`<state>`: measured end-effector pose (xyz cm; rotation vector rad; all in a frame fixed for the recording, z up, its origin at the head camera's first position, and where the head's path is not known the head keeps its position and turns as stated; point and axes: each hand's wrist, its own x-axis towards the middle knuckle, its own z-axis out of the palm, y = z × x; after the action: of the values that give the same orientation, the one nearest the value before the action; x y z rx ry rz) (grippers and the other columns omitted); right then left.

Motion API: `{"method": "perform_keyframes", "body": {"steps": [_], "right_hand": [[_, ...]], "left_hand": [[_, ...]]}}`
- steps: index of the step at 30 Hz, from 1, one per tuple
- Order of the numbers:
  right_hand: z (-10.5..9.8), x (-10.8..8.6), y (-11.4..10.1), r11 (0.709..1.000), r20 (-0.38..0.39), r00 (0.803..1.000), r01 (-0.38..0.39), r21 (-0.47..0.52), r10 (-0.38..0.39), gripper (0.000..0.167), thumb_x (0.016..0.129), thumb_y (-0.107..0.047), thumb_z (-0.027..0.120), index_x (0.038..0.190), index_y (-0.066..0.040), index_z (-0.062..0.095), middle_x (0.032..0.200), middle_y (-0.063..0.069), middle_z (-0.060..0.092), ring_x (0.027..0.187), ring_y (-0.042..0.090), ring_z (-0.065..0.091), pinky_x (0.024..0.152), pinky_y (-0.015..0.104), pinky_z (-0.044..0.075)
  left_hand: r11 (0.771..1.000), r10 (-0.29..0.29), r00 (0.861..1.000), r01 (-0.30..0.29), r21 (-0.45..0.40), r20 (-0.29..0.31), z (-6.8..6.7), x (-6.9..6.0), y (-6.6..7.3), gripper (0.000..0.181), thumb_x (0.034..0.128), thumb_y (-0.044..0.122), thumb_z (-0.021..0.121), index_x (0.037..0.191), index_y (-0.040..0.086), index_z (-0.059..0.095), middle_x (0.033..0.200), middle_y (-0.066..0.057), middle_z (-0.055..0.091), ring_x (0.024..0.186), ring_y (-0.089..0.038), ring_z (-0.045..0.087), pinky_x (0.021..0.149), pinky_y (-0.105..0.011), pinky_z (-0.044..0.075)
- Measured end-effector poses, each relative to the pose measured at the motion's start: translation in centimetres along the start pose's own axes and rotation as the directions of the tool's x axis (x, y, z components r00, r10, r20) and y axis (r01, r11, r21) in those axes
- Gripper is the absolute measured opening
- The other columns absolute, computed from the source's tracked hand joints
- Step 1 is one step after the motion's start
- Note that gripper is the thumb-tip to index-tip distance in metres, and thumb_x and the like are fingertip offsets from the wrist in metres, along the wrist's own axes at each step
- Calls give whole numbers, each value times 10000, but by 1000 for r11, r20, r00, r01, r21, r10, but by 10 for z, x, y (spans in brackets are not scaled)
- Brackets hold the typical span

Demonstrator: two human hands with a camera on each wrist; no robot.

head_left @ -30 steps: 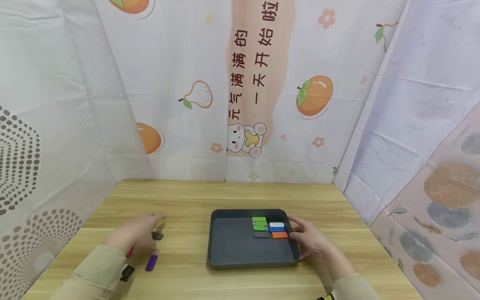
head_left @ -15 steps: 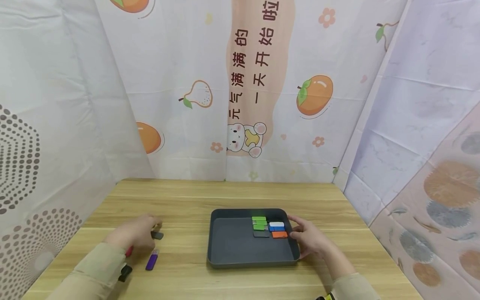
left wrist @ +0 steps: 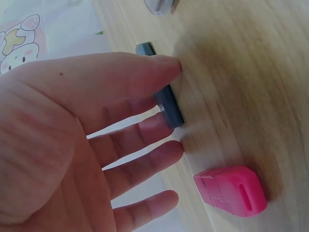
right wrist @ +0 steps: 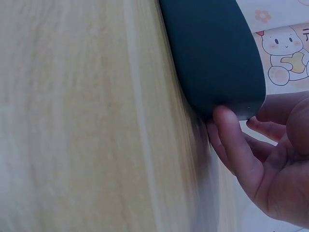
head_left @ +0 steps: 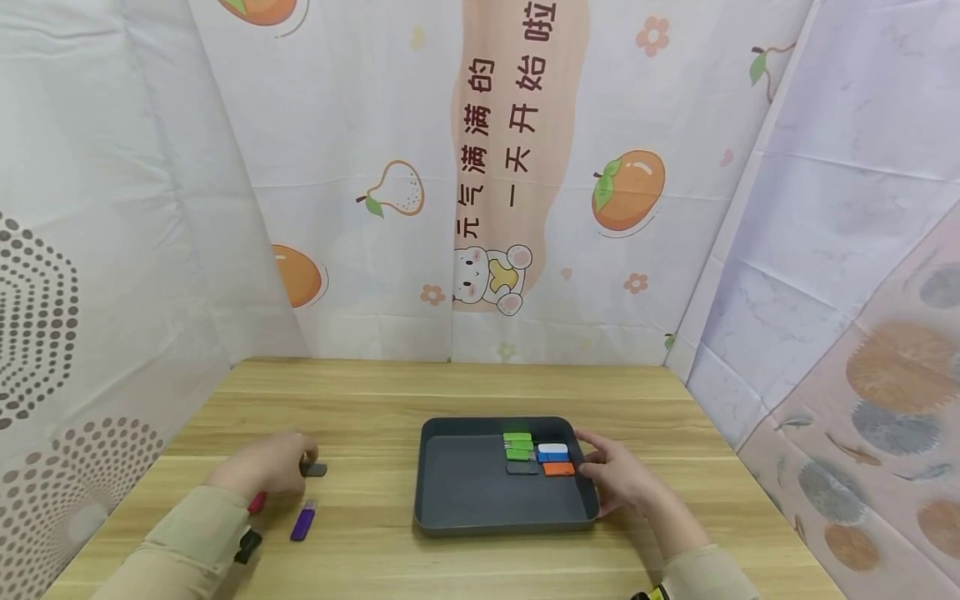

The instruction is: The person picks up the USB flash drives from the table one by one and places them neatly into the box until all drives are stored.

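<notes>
In the head view my left hand (head_left: 270,463) is low over the left of the table, at a dark grey USB flash drive (head_left: 316,470). In the left wrist view the thumb and forefinger pinch that drive (left wrist: 169,107); the other fingers are spread loosely behind. A red-pink USB flash drive (left wrist: 231,191) lies beside the hand. Closer to the front is a purple USB flash drive (head_left: 303,521). My right hand (head_left: 618,473) holds the right side of a dark grey tray (head_left: 480,527), with one fingertip against its outer wall in the right wrist view.
Inside the tray, at its right, lie several green flash drives (head_left: 518,446), a white one (head_left: 553,448), a blue one (head_left: 553,457), an orange one (head_left: 558,470) and a dark grey one (head_left: 522,468). Printed curtains (head_left: 360,275) surround the wooden table (head_left: 375,383) at the back and sides.
My left hand's fingers have drawn in and curled down onto the dark grey flash drive, which has turned slightly. The right hand and the tray have stayed in place.
</notes>
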<state>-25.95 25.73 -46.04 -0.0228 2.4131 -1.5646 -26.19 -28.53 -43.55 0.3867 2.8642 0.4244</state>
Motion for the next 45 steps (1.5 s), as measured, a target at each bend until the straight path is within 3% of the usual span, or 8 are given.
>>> {"method": "perform_keyframes", "body": {"steps": [16,32,45], "right_hand": [[1,0,-2,1000,-5,1000,-5,9,5,609,986,8,586,1553,-142,422,1280,247,593,1025,365,630,549,529,576],[1,0,0,1000,9,1000,-1,30,1,620,986,14,582,1562,-126,401,1302,263,575,1024,374,631,554,542,574],[2,0,0,999,-2,1000,0,33,0,626,981,11,586,1562,-135,406,1298,260,583,1055,384,627,548,545,572]], "left_hand": [[1000,-1,1000,2,27,-18,1,0,-3,211,759,-37,752,888,106,664,804,6,612,715,-210,535,657,-413,490],[997,31,999,-28,66,-44,6,-1,-5,194,811,-51,716,828,126,641,746,18,560,667,-189,517,596,-363,439],[994,62,995,-55,90,-79,6,5,-9,119,857,28,735,879,115,659,806,30,600,717,-160,542,665,-388,493]]}}
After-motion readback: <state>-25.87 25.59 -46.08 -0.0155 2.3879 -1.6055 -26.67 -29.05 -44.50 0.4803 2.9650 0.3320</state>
